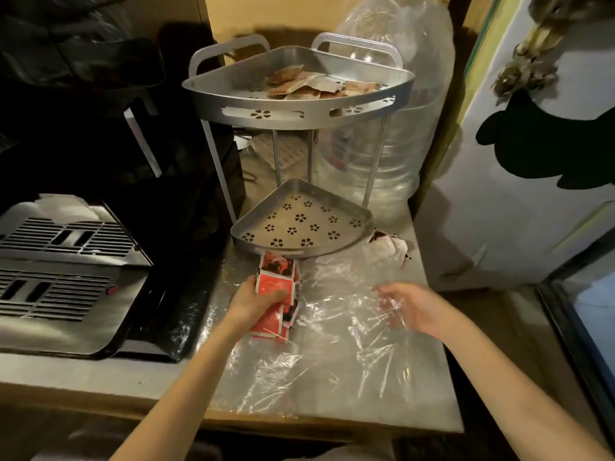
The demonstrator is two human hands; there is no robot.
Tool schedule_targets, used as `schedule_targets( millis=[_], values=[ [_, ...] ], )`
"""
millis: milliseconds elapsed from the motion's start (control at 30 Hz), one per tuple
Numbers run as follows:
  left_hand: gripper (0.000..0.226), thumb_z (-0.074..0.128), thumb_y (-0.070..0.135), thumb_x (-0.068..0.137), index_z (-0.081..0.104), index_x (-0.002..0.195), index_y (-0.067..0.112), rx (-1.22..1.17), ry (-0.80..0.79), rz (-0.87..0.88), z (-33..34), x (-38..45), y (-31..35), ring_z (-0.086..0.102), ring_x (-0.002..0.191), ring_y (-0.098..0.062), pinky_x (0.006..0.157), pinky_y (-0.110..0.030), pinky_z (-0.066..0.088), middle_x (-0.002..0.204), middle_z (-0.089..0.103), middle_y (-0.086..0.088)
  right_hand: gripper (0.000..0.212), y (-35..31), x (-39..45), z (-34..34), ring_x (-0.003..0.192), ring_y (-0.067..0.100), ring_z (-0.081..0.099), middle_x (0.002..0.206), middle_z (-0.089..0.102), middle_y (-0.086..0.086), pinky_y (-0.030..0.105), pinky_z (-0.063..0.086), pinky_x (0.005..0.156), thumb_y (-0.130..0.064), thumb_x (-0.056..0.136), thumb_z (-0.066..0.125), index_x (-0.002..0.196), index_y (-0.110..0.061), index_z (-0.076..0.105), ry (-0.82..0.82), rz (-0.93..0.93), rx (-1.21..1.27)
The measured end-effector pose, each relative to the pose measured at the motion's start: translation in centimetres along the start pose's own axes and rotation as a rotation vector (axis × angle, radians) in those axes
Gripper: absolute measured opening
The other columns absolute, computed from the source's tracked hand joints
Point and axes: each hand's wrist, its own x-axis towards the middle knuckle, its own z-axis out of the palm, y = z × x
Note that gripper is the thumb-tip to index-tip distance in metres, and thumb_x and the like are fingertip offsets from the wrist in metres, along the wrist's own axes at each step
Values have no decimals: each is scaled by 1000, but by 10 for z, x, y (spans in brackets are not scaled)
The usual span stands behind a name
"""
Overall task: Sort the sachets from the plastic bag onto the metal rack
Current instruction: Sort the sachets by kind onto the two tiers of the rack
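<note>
Before the rack's [301, 224] lower rim, left hand [251, 302] grips red sachets [276, 287]; right hand [407, 306] lies relaxed on plastic bag [332, 344].

home kitchen | stove [63, 261] | water jug [382, 154] | 2-tier rack [296, 104] on counter [332, 377]

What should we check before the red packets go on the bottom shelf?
1. Left hand grips the red sachets: ok.
2. Lower tray of the metal rack has free space: ok.
3. Right hand free of sachets, touching the plastic bag: ok.
4. Upper tray already holds brown sachets: ok.
5. Stray sachets by the rack gathered: not ok.
6. Stack count: cannot tell.
</note>
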Motion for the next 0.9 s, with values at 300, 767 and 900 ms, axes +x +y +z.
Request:
schedule_targets(
  millis=[300, 767, 900],
  values=[
    [53, 65, 42, 78, 44, 120, 19, 502, 265, 132, 11, 3, -11, 56, 102, -24, 87, -42, 50, 114, 55, -4, 41, 0, 3, -6, 85, 27, 67, 94, 68, 11, 32, 52, 61, -19, 72, 78, 102, -16, 51, 282, 37, -411],
    [72, -15, 56, 81, -2, 144, 23, 860, -96, 726, 107, 28, 13, -13, 140, -9, 117, -36, -7, 151, -8, 7, 42, -22, 64, 16, 130, 21, 32, 139, 48, 1, 35, 26, 107, -18, 92, 46, 135, -16, 42, 410, -620, -1378],
    [68, -15, 53, 81, -11, 142, 23, 942, -146, 649, 121, 36, 4, -18, 141, -12, 115, -38, -14, 151, -17, 6, 45, -18, 72, 12, 128, 20, 32, 139, 48, 1, 35, 28, 105, -28, 93, 44, 136, -17, 40, 425, -577, -1491]
  ],
)
